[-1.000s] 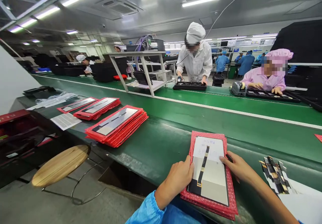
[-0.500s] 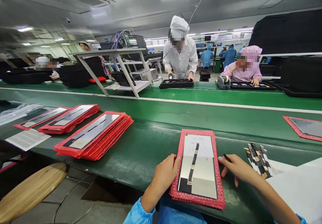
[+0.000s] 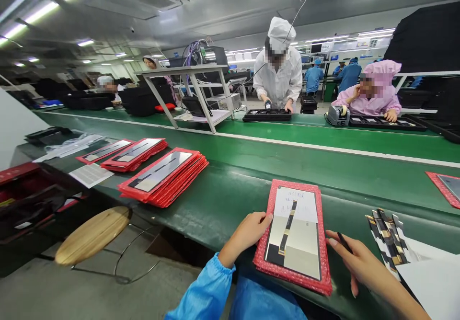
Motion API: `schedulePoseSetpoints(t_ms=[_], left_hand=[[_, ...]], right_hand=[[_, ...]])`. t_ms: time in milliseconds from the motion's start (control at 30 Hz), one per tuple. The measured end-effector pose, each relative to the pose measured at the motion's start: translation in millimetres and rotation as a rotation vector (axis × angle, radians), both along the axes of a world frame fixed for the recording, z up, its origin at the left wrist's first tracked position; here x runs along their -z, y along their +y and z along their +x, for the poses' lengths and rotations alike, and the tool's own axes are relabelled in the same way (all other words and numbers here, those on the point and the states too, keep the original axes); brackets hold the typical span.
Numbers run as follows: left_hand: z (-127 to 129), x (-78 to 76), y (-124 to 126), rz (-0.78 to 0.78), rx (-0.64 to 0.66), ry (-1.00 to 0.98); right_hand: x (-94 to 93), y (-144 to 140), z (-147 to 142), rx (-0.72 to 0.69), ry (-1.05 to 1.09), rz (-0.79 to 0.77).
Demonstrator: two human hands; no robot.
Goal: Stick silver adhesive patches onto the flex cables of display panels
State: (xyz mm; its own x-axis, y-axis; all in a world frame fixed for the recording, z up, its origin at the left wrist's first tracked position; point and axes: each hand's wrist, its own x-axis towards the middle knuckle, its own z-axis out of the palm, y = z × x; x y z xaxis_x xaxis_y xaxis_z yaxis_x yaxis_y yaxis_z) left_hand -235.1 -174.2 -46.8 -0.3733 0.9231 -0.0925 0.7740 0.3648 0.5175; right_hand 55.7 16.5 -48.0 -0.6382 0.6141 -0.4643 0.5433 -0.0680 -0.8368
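In front of me lies a flat display panel (image 3: pixel 305 257) on red bubble wrap (image 3: pixel 324 243). A black ribbon cable (image 3: pixel 288 226) runs down its back, and handwriting marks the white upper part. My left hand (image 3: pixel 247 234) grips the wrap's left edge, thumb on top; its other fingers are partly hidden. Beside the right edge, my right hand (image 3: pixel 354 257) is closed on a slim black pen (image 3: pixel 345 242), its thumb and forefinger close to the wrap. Several loose ribbon cables (image 3: pixel 390 238) lie right of that hand, by white paper (image 3: pixel 433 277).
Stacks of panels in red wrap (image 3: pixel 172 181) stand at the left, near a printed sheet (image 3: pixel 91 175). A wooden stool (image 3: pixel 93 234) is below. Across the green bench, a white-clad person (image 3: pixel 278 75) and a pink-clad person (image 3: pixel 373 90) work at black trays. A metal rack (image 3: pixel 187 69) stands left of them.
The view has turned left, so everything appears shifted right. My left hand still holds the wrap's edge, and the pen remains in my right hand beside the panel.
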Motion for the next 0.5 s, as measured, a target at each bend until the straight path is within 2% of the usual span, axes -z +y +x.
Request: schedulePoseSetpoints(t_ms=[100,233,400,500], left_hand=[[4.6,-4.4,1.6,0.019,-0.123,-0.052],[8.1,-2.4,4.5,0.036,-0.159,-0.108],[4.5,14.5,3.0,0.097,-0.235,-0.159],[-12.3,25.8,-4.1,0.136,-0.263,-0.167]], right_hand=[[-7.2,-14.1,4.9,0.042,0.080,-0.190],[-17.5,-34.5,6.9,0.188,0.148,-0.303],[-22.0,-49.2,-0.4,0.268,0.158,-0.352],[-19.0,-53.5,-14.7,0.244,0.178,-0.381]])
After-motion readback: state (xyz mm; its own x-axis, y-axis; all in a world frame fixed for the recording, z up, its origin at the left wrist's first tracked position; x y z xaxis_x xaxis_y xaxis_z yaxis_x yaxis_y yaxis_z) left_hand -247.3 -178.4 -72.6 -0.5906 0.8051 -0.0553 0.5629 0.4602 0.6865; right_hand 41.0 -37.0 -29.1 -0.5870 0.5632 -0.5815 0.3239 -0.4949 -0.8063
